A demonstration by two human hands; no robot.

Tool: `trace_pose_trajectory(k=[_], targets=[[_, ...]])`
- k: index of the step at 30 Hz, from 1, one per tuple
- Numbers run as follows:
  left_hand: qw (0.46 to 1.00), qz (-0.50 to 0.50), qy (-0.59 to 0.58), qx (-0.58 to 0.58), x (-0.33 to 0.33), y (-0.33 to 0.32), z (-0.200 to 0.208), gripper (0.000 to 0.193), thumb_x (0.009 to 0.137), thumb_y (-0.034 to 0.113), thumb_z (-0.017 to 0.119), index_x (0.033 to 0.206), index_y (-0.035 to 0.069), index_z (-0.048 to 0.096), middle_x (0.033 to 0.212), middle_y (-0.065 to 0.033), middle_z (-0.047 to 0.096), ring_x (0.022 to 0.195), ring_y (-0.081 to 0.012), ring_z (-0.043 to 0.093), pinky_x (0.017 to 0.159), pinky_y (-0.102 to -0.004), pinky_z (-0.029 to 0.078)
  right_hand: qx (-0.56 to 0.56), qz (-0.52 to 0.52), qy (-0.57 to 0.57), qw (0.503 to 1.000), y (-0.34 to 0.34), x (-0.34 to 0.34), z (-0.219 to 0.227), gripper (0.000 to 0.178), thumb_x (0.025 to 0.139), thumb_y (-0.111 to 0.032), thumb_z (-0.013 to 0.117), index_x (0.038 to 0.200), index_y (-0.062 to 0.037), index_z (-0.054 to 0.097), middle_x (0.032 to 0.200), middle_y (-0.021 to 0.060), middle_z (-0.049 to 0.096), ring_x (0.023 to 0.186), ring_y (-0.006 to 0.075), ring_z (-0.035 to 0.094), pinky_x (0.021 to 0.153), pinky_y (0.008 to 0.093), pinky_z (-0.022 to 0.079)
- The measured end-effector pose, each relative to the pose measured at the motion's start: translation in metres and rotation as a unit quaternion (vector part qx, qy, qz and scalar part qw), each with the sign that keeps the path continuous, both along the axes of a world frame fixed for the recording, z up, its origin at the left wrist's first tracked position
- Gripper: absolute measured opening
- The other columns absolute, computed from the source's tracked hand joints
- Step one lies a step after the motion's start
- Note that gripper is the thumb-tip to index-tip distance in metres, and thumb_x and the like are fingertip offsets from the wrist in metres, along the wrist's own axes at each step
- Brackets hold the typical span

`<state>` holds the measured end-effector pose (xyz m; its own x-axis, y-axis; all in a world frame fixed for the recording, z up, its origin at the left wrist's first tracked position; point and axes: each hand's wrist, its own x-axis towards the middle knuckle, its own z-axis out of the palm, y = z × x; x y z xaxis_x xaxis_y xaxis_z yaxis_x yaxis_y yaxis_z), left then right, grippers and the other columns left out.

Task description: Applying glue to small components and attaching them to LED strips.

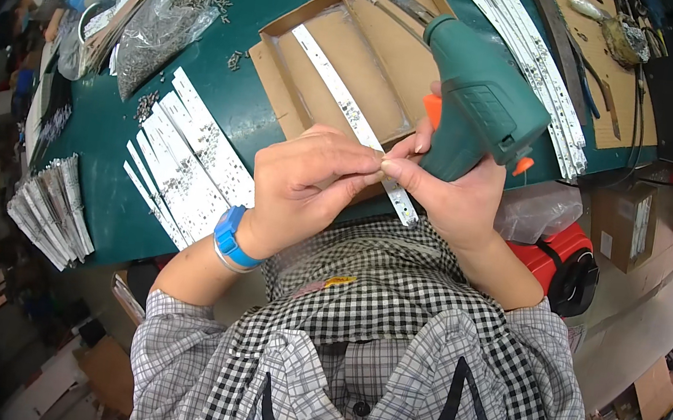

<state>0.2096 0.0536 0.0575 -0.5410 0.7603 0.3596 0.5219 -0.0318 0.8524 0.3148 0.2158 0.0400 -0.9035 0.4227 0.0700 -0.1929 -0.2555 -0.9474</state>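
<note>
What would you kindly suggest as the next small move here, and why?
Perhaps have the left hand steady the white strip before the green power tool, held in the right hand, comes over: the strip's near end juts past the cardboard tray, and the tool points away from the meeting fingertips.

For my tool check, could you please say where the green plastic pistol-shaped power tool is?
In the head view, the green power tool is right of centre, held in the right hand, by the right side of the brown cardboard tray.
</note>
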Motion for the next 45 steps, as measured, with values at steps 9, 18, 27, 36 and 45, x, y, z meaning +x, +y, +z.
trace_pose_trajectory(k=[9, 18, 27, 36, 45], targets=[[0.977, 0.138, 0.125, -0.101, -0.043, -0.011, -0.021, 0.012, 0.074, 0.0, 0.077, 0.085, 0.004, 0.075, 0.083, -0.0059, 0.073, 0.08, -0.0182, 0.068, 0.086, -0.0357, 0.048, 0.035, 0.004, -0.045, 0.998, 0.002, -0.007, -0.021, 0.036, 0.084, 0.009, 0.071, 0.115, 0.0022, 0.052, 0.098, 0.0094, 0.063, 0.091, 0.0194, 0.07, 0.08, 0.032, 0.057], [0.969, 0.15, 0.097, -0.169, -0.055, -0.009, -0.042, 0.01, 0.076, 0.004, 0.078, 0.085, 0.009, 0.077, 0.084, -0.002, 0.073, 0.08, -0.0155, 0.066, 0.093, -0.0342, 0.04, 0.135, 0.018, -0.053, 0.989, 0.002, -0.012, -0.047, 0.042, 0.081, 0.002, 0.075, 0.117, -0.002, 0.054, 0.099, 0.0092, 0.068, 0.087, 0.0169, 0.069, 0.082, 0.0301, 0.054], [0.964, 0.151, 0.134, -0.17, -0.058, -0.002, -0.035, 0.008, 0.077, 0.008, 0.078, 0.085, 0.01, 0.077, 0.081, 0.0001, 0.071, 0.077, -0.0151, 0.065, 0.098, -0.0377, 0.037, 0.144, 0.003, -0.122, 0.982, 0.003, -0.018, -0.035, 0.057, 0.073, -0.001, 0.081, 0.122, -0.003, 0.052, 0.098, 0.0091, 0.067, 0.086, 0.0195, 0.068, 0.077, 0.0321, 0.054], [0.959, 0.139, 0.139, -0.204, -0.062, 0.0, -0.039, 0.012, 0.077, 0.011, 0.078, 0.088, 0.015, 0.079, 0.082, 0.0016, 0.071, 0.082, -0.0146, 0.065, 0.104, -0.0442, 0.03, 0.164, -0.01, -0.117, 0.98, 0.003, -0.018, -0.047, 0.057, 0.072, -0.001, 0.08, 0.122, -0.0031, 0.053, 0.1, 0.0105, 0.067, 0.089, 0.0214, 0.068, 0.08, 0.0329, 0.054], [0.959, 0.129, 0.148, -0.203, -0.06, 0.002, -0.042, 0.013, 0.078, 0.011, 0.079, 0.09, 0.016, 0.079, 0.079, 0.0024, 0.069, 0.084, -0.0135, 0.064, 0.105, -0.0445, 0.027, 0.13, -0.017, -0.089, 0.987, 0.002, -0.016, -0.054, 0.051, 0.076, -0.001, 0.078, 0.121, -0.0026, 0.052, 0.1, 0.0087, 0.068, 0.089, 0.0195, 0.069, 0.081, 0.0324, 0.054]])
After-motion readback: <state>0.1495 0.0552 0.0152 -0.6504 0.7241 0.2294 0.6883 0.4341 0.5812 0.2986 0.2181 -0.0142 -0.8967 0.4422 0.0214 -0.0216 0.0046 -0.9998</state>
